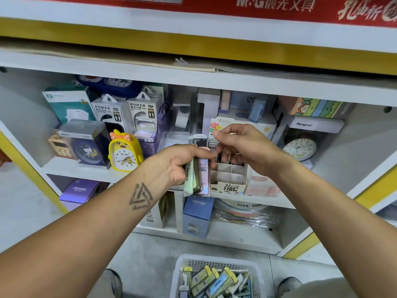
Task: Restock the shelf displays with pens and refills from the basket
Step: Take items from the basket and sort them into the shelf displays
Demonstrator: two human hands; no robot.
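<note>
1. Nearest the viewer, well below both hands, a white plastic basket (217, 276) sits on the floor, with flat refill packs (217, 280) in yellow, green and blue lying loose and jumbled inside it.
2. The left hand (174, 163) has its fingers curled round a fanned bunch of slim lead refill cases (196, 177), green, dark and pink, held upright with their lower ends hanging below the palm.
3. Just to the right of that bunch, the right hand (242, 147) is raised with thumb and forefinger pinched near the tops of the cases; its other fingers curl down over the display box. Whether it holds one case of its own cannot be told.
4. Directly under the right hand stands a cardboard display box (229, 179) with white dividers forming open compartments, printed "100" on its front, resting on the shelf edge.
5. Below the left hand, on the lower shelf, stands a blue CRUHRE box (198, 214).
6. To the left of the left hand, a yellow duck alarm clock (124, 152) stands on the shelf, beside a dark blue clock in a clear case (86, 147).
7. Behind these, farther back, two POWER BANK boxes (129, 112) stand side by side.
8. Right of the right hand, a round clock (299, 147) sits in a clear box.
</note>
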